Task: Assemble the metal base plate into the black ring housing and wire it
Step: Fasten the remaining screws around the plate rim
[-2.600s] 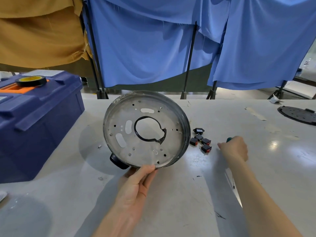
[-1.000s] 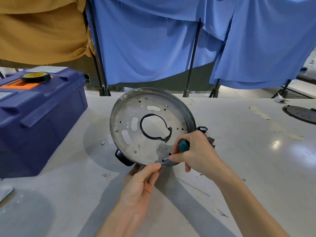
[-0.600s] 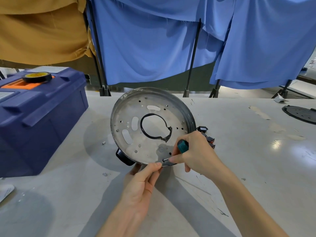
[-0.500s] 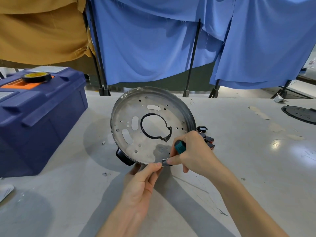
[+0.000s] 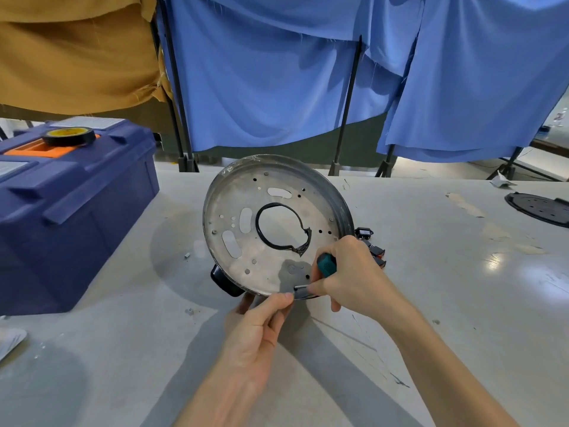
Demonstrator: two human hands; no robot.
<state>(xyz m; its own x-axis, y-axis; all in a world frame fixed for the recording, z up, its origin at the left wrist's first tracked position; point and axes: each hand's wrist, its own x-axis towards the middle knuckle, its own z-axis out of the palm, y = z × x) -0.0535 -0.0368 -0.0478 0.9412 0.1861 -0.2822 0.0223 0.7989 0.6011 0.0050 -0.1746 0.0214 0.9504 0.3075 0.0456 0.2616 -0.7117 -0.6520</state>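
A round metal base plate (image 5: 271, 257) with several holes and a black-edged centre opening stands tilted on its edge on the table, facing me. A black housing part (image 5: 223, 280) shows behind its lower left rim. My left hand (image 5: 255, 331) pinches the plate's bottom rim between thumb and fingers. My right hand (image 5: 345, 278) grips a teal-handled screwdriver (image 5: 326, 266), its metal tip (image 5: 300, 287) lying against the plate's lower rim beside my left thumb.
A dark blue toolbox (image 5: 61, 211) with a roll of black tape (image 5: 68, 136) on top stands at the left. Small black and red switches (image 5: 374, 249) lie behind my right hand. A black perforated disc (image 5: 538, 208) sits far right. Loose screws (image 5: 190, 310) lie on the table.
My right hand picked up the screwdriver from the table and brought it to the plate's lower rim; over the last second it shifted only slightly. My left hand keeps holding the plate.
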